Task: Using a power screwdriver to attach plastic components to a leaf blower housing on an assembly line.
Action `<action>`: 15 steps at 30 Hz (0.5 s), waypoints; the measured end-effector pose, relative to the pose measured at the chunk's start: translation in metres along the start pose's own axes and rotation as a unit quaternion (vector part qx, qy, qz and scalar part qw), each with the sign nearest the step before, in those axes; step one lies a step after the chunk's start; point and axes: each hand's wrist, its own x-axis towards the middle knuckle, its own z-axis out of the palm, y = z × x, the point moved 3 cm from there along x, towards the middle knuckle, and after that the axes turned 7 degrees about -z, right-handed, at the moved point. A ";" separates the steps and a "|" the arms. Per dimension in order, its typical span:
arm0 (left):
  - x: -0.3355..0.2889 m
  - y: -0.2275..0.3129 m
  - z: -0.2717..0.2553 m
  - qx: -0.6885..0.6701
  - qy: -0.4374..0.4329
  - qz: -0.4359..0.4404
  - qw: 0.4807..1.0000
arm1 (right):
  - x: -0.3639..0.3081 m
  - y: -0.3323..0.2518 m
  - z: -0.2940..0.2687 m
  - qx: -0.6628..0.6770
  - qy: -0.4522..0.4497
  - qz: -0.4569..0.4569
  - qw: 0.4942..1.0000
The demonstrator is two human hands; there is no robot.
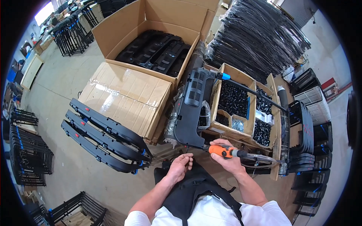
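Observation:
My right hand [230, 162] is closed around an orange power screwdriver [217, 151] with a grey end and a hose running off to the right. The tool's tip points left at the lower corner of a black plastic frame [186, 119], which has a vented box on its upper part. My left hand [180, 166] is just below that corner, its fingertips pinched together. Whatever they hold, if anything, is too small to make out. A black bar with a blue end piece [225, 76] reaches from the frame's top across the parts bin to the right.
A wooden bin [249, 132] with compartments holds many small black parts and screws. Left of the frame stand a closed carton [124, 94] and an open carton [109, 62] of black panels. Curved black frames [105, 132] lean before them. Bundled black strips [256, 37] lie behind the bin.

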 end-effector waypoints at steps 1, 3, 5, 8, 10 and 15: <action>-0.001 0.002 0.001 -0.001 0.000 0.000 1.000 | -0.004 0.002 0.000 0.052 0.021 -0.001 0.998; -0.001 0.008 0.004 0.001 -0.014 0.006 1.000 | -0.009 0.001 -0.002 0.111 0.039 0.017 0.993; 0.000 0.010 0.005 -0.002 -0.017 0.006 1.000 | -0.010 -0.001 -0.001 0.120 0.034 0.008 0.992; 0.003 0.010 0.006 -0.016 -0.031 0.002 0.999 | -0.008 -0.004 0.003 0.133 0.027 -0.008 0.991; 0.005 0.010 0.008 -0.026 -0.042 -0.001 0.999 | -0.008 -0.006 0.004 0.138 0.025 -0.015 0.990; 0.009 0.009 0.012 -0.052 -0.057 -0.013 0.997 | -0.008 -0.007 0.004 0.134 0.015 -0.013 0.991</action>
